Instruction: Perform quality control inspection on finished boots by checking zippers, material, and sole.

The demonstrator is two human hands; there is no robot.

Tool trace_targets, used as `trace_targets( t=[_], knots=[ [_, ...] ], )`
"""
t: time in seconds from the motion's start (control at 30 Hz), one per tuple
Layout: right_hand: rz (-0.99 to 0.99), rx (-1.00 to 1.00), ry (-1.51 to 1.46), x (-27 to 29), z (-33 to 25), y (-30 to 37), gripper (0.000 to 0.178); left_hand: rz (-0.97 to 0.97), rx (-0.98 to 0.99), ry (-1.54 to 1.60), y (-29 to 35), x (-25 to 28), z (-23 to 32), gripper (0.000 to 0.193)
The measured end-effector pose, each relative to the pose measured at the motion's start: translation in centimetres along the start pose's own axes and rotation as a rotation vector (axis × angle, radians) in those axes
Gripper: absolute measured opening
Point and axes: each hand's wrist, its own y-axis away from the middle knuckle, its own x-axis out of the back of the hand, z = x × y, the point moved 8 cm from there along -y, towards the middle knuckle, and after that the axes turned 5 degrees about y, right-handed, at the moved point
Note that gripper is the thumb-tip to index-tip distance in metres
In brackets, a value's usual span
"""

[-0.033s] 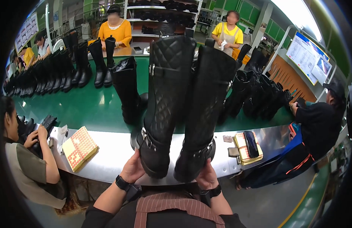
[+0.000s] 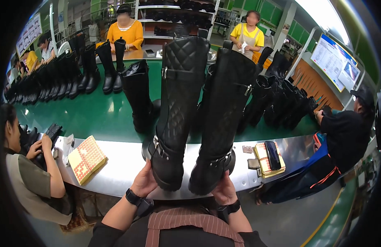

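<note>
Gripping a tall black boot each, the left hand (image 2: 144, 181) had the quilted boot (image 2: 174, 111) and the right hand (image 2: 223, 190) the smooth boot (image 2: 223, 123), both upright over the steel counter (image 2: 124, 164). Nothing had shifted between frames, so the pair was still just held up.

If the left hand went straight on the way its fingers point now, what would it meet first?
The left hand already grips the heel of the quilted boot, so that boot blocks it at once. Beyond it probably stands the single tall boot on the green belt; depth is unclear.
</note>
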Motion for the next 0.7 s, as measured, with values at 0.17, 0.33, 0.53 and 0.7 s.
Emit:
trace_targets(
  t=[0.17,0.33,0.53,0.7],
  knots=[
    [0.034,0.041,-0.053,-0.7,0.2,-0.1,0.061,0.137,-0.007,0.003,0.0,0.4,-0.4,0.07],
    [0.052,0.122,-0.014,-1.6,-0.3,0.1,0.055,0.133,-0.014,-0.002,0.0,0.0,-0.9,0.068],
    [0.148,0.15,0.016,-2.2,-0.8,0.4,0.054,0.183,-0.042,0.017,-0.1,0.2,-0.7,0.066],
    [0.056,0.174,0.021,-3.3,-1.4,0.1,0.054,0.16,-0.042,0.045,-0.5,0.0,-0.8,0.066]
  ],
)
